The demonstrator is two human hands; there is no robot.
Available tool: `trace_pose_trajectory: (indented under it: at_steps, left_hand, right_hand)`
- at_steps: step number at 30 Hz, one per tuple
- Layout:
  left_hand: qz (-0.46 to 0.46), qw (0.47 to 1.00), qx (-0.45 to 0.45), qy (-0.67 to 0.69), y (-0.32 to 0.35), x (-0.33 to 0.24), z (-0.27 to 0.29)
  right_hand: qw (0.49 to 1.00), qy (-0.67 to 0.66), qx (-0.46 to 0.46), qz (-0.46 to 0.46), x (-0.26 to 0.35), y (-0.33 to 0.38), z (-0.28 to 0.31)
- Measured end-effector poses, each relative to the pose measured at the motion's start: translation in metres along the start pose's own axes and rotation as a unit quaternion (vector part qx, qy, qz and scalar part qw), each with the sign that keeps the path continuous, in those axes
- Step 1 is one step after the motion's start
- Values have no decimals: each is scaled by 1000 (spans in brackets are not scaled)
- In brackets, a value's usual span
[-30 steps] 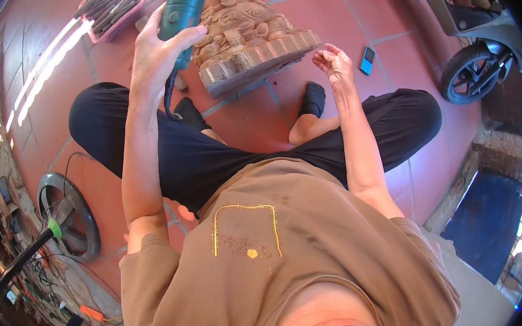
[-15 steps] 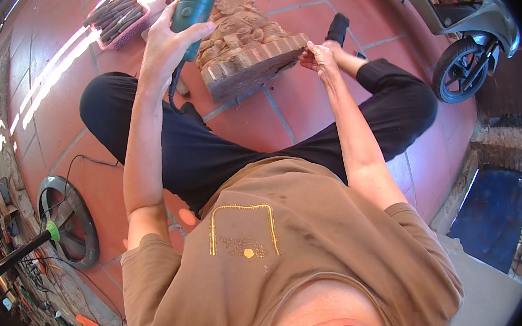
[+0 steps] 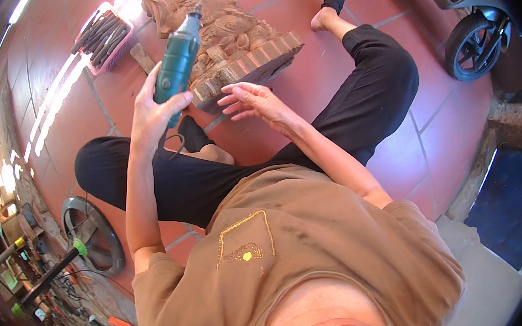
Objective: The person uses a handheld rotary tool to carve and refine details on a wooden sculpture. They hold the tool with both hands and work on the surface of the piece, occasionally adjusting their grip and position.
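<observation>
My left hand (image 3: pixel 151 114) is wrapped round a teal die grinder (image 3: pixel 178 66). The grinder stands tilted, its thin metal bit pointing up and away from me, and its dark cord hangs below my wrist. Behind it a carved wooden sculpture (image 3: pixel 232 35) lies on the tiles, its notched base edge facing me. My right hand (image 3: pixel 258 105) is open, fingers stretched toward the near left corner of that base; whether the fingertips touch the wood I cannot tell. The grinder hides part of the carving.
A pink basket (image 3: pixel 129 38) of dark, slim carving tools stands at the far left, with a wooden mallet-like piece (image 3: pixel 142 58) beside it. My bent legs frame the carving. A motorbike wheel (image 3: pixel 476 45) is at the right; a grey wheel (image 3: pixel 94 238) and cables lie left.
The grinder has come down and nearer to me in my left hand, its bit now in view. My right hand has left the carving's right corner and moved left along the base, opening.
</observation>
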State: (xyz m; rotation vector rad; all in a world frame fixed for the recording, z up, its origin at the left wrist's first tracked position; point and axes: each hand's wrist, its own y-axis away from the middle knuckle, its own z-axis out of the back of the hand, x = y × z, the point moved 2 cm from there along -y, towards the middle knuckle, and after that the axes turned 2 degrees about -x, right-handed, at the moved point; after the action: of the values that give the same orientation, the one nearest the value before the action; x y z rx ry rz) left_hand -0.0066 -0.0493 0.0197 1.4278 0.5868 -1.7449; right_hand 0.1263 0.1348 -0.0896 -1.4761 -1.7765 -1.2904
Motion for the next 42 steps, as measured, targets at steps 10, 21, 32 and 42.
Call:
trace_pose_trajectory:
  at_steps: [10, 21, 32, 42]
  left_hand:
    - [-52, 961, 121, -244, -13, -20, -14]
    - [-106, 905, 169, -376, -18, -7, -28]
    - [-62, 878, 224, -418, -20, -8, -35]
    - [-63, 864, 252, -431, -23, -8, -38]
  right_hand:
    - [970, -232, 77, 20, 39, -30, -33]
    - [931, -359, 47, -38, 13, -23, -26]
    - [918, -390, 29, -61, 8, -17, -24]
    - [910, -409, 19, -61, 5, -12, -23]
